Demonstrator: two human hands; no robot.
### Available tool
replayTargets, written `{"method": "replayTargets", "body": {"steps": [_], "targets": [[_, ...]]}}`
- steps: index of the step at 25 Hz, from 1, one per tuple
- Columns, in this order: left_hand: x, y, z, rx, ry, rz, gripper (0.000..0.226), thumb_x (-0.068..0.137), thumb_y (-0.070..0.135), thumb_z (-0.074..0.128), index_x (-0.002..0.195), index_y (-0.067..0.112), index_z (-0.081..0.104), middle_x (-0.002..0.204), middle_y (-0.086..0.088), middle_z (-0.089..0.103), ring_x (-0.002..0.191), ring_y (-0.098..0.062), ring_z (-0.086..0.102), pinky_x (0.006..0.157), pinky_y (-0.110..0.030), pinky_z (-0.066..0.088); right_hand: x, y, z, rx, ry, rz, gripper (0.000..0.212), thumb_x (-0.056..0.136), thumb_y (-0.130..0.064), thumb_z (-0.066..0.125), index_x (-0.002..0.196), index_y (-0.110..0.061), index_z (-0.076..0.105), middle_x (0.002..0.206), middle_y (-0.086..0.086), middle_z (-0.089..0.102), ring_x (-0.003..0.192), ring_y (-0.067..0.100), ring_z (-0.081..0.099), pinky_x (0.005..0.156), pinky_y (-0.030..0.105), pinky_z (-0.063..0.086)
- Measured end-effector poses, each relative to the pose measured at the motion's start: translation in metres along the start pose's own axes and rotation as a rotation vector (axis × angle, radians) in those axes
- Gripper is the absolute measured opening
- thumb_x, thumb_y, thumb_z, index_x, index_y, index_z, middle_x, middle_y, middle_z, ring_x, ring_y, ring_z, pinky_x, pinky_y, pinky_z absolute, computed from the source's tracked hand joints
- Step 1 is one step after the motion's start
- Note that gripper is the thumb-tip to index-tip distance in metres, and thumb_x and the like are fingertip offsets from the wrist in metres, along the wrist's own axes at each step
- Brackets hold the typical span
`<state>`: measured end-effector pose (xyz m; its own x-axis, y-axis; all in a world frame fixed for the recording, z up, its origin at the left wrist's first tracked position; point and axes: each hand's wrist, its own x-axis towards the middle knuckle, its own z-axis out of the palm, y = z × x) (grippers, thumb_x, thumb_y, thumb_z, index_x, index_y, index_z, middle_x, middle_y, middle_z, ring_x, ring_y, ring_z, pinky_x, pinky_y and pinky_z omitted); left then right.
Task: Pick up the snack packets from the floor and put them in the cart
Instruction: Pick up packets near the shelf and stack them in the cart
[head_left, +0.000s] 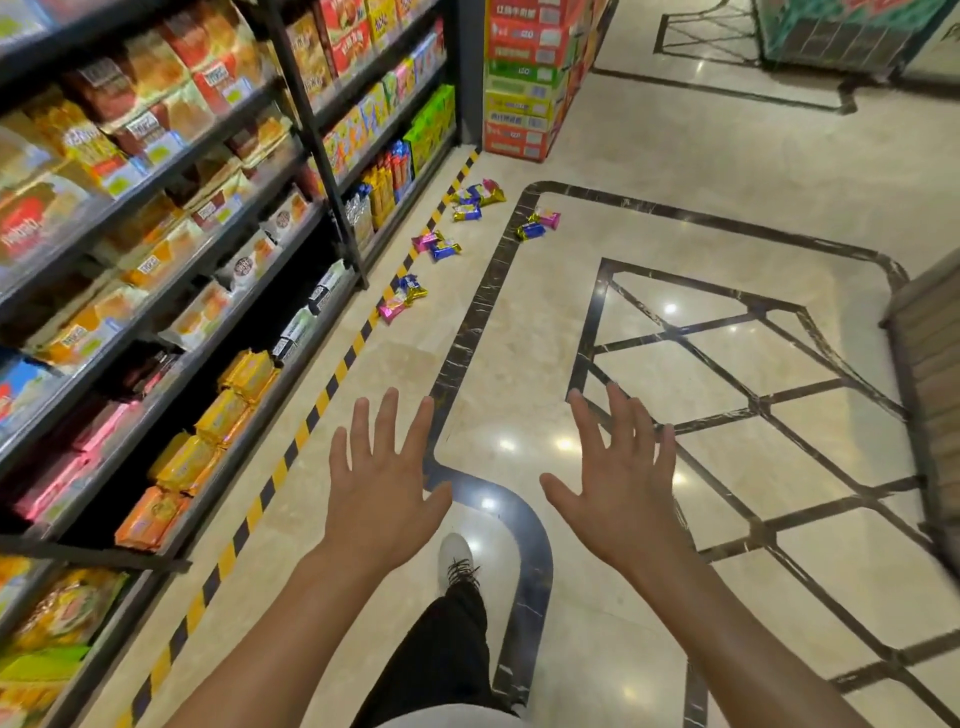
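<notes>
approach step, nothing picked yet. left hand and right hand both spread wide, holding nothing, out over the floor. snack packets lie scattered ahead by the shelf, well apart from hands. cart not visible. next: walk closer, crouch, grab nearest packets.

Small shiny foil snack packets in pink, blue and gold lie scattered ahead of me on the pale polished floor, in four loose clusters (each two to four packets), three along the striped tape, one past the dark inlaid border.
</notes>
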<state>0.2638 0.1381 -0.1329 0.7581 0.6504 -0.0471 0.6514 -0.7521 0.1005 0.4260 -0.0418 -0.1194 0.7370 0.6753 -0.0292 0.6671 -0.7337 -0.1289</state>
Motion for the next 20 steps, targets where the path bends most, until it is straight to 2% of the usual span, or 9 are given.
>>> {"method": "replayTargets", "body": {"steps": [3, 7, 12, 16, 20], "targets": [[0.061, -0.009, -0.001, -0.034, -0.002, -0.014, 0.091, 0.092, 0.065, 0.042, 0.155, 0.038, -0.017, 0.164, -0.003, -0.022, 0.148, -0.032, -0.027, 0.117, -0.049, -0.016, 0.062, -0.014, -0.004, -0.014, -0.025, 0.013, 0.090, 0.086, -0.069, 0.043, 0.157, -0.034, -0.001, 0.165, 0.009, -0.008, 0.151, 0.035, -0.004, 0.118, 0.059, -0.001], [0.128, -0.022, -0.009, -0.050, -0.017, -0.015, 0.092, 0.091, 0.067, 0.042, 0.155, 0.038, -0.018, 0.164, -0.003, -0.022, 0.149, -0.033, -0.024, 0.111, -0.047, -0.020, 0.133, -0.036, -0.012, -0.036, -0.031, 0.015, 0.089, 0.082, -0.069, 0.032, 0.156, -0.035, -0.006, 0.165, 0.008, -0.009, 0.151, 0.033, -0.006, 0.119, 0.060, -0.001], [0.209, -0.034, -0.016, -0.070, -0.069, 0.005, 0.090, 0.093, 0.063, 0.042, 0.154, 0.037, -0.019, 0.165, -0.004, -0.021, 0.150, -0.034, -0.022, 0.117, -0.048, -0.013, 0.212, -0.054, -0.022, 0.012, -0.020, 0.015, 0.089, 0.089, -0.064, 0.043, 0.155, -0.036, -0.009, 0.164, 0.006, -0.013, 0.150, 0.030, -0.011, 0.119, 0.057, -0.004], [0.262, -0.034, -0.017, -0.078, -0.092, -0.003, 0.091, 0.092, 0.065, 0.041, 0.153, 0.038, -0.021, 0.164, -0.003, -0.023, 0.150, -0.033, -0.023, 0.115, -0.046, -0.016, 0.265, -0.053, -0.022, 0.039, -0.032, 0.009, 0.089, 0.089, -0.063, 0.044, 0.155, -0.036, -0.010, 0.164, 0.005, -0.016, 0.151, 0.030, -0.012, 0.120, 0.056, -0.004], [0.325, -0.024, -0.010, -0.062, -0.070, -0.087, 0.093, 0.091, 0.066, 0.044, 0.155, 0.037, -0.017, 0.165, -0.002, -0.020, 0.151, -0.033, -0.016, 0.118, -0.049, -0.009, 0.336, -0.042, -0.017, 0.077, -0.050, -0.006, 0.090, 0.089, -0.060, 0.047, 0.155, -0.036, -0.008, 0.164, 0.005, -0.015, 0.151, 0.032, -0.010, 0.120, 0.057, 0.001]]}}
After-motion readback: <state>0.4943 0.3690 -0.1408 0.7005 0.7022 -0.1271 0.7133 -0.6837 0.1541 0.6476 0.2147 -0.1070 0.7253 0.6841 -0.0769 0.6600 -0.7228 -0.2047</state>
